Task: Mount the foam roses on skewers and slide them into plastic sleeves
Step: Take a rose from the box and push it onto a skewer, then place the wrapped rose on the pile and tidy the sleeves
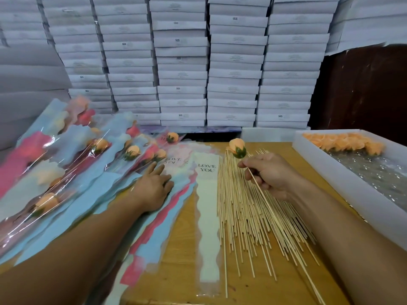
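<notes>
Loose bamboo skewers [246, 216] are lying fanned on the wooden table [176, 260] beneath my right hand [271, 175], which is pinching one skewer bearing an orange foam rose [237, 148]. My left hand [154, 186] is resting flat, fingers extended, on the plastic sleeves [207, 194].

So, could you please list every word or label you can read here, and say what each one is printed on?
"LOVE YOU": on the white plastic sleeve lying beside the skewers.
"LOVE YOU", partly covered: on the pale sleeve just ahead of the left hand.
"SGS": on several of the white boxes stacked behind the table.
The smaller print on the boxes is too blurred to read.
</notes>
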`<state>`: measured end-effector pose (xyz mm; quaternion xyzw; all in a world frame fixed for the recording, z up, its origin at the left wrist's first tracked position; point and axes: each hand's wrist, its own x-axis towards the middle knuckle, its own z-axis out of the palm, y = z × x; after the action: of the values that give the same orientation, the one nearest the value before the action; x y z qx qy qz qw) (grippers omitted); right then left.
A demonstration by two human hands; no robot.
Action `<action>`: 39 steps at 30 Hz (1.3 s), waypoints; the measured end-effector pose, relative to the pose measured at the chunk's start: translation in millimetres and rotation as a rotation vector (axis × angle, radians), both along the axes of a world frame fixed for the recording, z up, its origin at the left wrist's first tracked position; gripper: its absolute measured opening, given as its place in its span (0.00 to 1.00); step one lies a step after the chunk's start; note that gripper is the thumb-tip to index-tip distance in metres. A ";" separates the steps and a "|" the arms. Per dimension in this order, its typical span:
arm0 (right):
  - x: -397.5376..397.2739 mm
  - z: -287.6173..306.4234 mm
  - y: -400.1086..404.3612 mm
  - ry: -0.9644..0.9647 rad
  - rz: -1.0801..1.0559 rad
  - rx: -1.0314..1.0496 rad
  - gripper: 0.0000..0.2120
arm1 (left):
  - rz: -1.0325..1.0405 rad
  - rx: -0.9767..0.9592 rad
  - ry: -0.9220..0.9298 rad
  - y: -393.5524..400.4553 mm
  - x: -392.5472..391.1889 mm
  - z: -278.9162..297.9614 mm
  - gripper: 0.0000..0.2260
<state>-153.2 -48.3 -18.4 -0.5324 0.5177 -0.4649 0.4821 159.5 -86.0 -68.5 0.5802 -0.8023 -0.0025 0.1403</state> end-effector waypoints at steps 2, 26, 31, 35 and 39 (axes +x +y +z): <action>0.6 -0.1 -0.1 0.011 0.000 0.013 0.09 | 0.013 -0.037 0.002 1.1 -0.1 -0.4 0.19; 13.5 -0.8 -4.9 -0.281 -0.203 -0.074 0.18 | -0.070 -0.044 0.382 56.4 -120.3 58.9 0.17; 4.2 -0.5 -9.8 -0.340 -0.217 -0.047 0.18 | 0.006 0.172 0.638 60.1 -132.4 58.2 0.19; 0.3 -1.5 -12.2 -0.321 -0.166 0.013 0.17 | 0.150 0.543 1.104 52.9 -128.3 55.7 0.32; 0.1 -2.0 -13.5 -0.305 -0.138 0.050 0.16 | 0.159 0.483 1.323 40.3 -124.1 54.3 0.32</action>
<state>-153.1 -61.8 -20.4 -0.4068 0.4855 -0.5592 0.5350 35.4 -45.6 -14.2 0.5287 -0.4810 -0.5220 0.4655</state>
